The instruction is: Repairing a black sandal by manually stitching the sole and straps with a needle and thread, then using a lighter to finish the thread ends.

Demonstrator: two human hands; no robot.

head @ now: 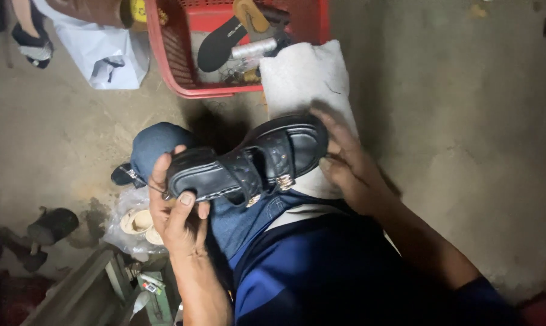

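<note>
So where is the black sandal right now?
In the head view, centre frame: the black sandal lies across the lap, left hand gripping one end, right hand at the other.

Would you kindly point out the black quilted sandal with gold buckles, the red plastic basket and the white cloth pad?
black quilted sandal (249, 163), head view, on the quilted strap.
red plastic basket (164, 57), head view, on its left wall.
white cloth pad (303, 75), head view, on its upper face.

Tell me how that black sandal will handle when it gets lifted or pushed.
The black sandal has a thick platform sole, so it probably stays stiff rather than flopping. The left hand grips one end alone, suggesting it is fairly light. Its flat sole should slide, not roll; the quilted straps likely flex.
</note>
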